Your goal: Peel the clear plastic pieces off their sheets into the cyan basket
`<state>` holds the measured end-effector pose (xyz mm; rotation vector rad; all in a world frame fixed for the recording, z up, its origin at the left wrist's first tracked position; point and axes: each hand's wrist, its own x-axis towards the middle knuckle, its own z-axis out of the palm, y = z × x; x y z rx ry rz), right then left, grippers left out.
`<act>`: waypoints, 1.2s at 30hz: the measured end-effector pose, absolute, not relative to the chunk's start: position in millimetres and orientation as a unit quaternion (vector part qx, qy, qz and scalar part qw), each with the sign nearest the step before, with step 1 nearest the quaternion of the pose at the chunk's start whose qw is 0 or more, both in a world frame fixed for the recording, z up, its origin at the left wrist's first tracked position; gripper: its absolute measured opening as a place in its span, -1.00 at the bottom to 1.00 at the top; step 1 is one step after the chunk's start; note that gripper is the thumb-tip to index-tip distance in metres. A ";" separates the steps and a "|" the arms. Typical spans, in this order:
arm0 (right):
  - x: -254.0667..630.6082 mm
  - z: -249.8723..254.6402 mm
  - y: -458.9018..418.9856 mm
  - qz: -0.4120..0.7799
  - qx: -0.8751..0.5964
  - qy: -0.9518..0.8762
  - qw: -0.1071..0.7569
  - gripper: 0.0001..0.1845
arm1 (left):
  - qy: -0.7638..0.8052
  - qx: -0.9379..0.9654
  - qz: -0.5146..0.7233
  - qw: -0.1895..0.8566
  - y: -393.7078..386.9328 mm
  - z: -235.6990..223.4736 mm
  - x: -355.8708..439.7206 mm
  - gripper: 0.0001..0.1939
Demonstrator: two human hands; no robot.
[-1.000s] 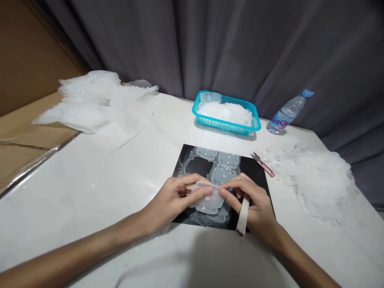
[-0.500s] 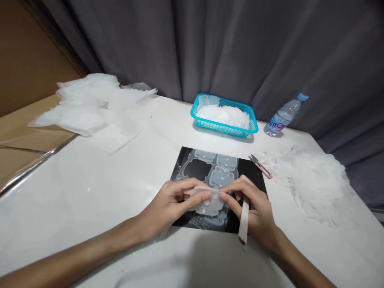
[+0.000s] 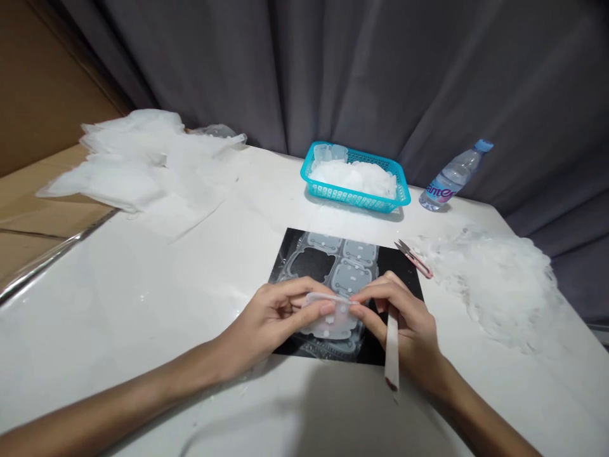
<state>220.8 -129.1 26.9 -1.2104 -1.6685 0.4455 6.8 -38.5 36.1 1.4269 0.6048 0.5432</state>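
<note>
Between thumb and fingers, my left hand (image 3: 297,311) holds a translucent, rounded-square plastic piece (image 3: 328,327) with small bumps. My right hand (image 3: 397,311) pinches the same piece at its right edge. A flat whitish stick (image 3: 391,349) with a dark reddish lower end is also tucked in my right hand; its upper end is hidden. Below both hands lies a black mat (image 3: 402,273) bearing a clear sheet of similar rounded-square shapes (image 3: 352,277). One opening in that sheet shows the black mat through it.
A blue basket (image 3: 356,201) of white pieces stands at the back, left of a water bottle (image 3: 451,178). Pink-handled thread snips (image 3: 413,260) lie beside a pile of clear scraps (image 3: 509,285). White translucent sheets (image 3: 137,165) are heaped at the far left, by cardboard (image 3: 28,209).
The held piece is tilted more, its top edge tipped toward me and slightly bowed. The stick in my right hand has shifted a little right. The view has moved slightly.
</note>
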 end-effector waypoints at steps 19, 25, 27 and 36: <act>217.9 29.4 -127.9 0.170 -0.485 -0.704 0.491 -0.80 | 0.283 0.701 0.224 0.615 -41.4 34.3 9.6 -0.85; 218.3 24.6 -130.5 0.194 -0.501 -0.683 0.494 -0.84 | 0.290 0.674 0.232 0.639 -44.3 34.1 9.9 -0.89; 217.7 22.8 -132.0 0.213 -0.519 -0.659 0.502 -0.87 | 0.303 0.658 0.235 0.648 -45.7 33.5 10.1 -0.86; 214.1 16.5 -134.1 0.259 -0.548 -0.618 0.501 -0.96 | 0.330 0.666 0.272 0.612 -47.8 38.0 8.2 -0.86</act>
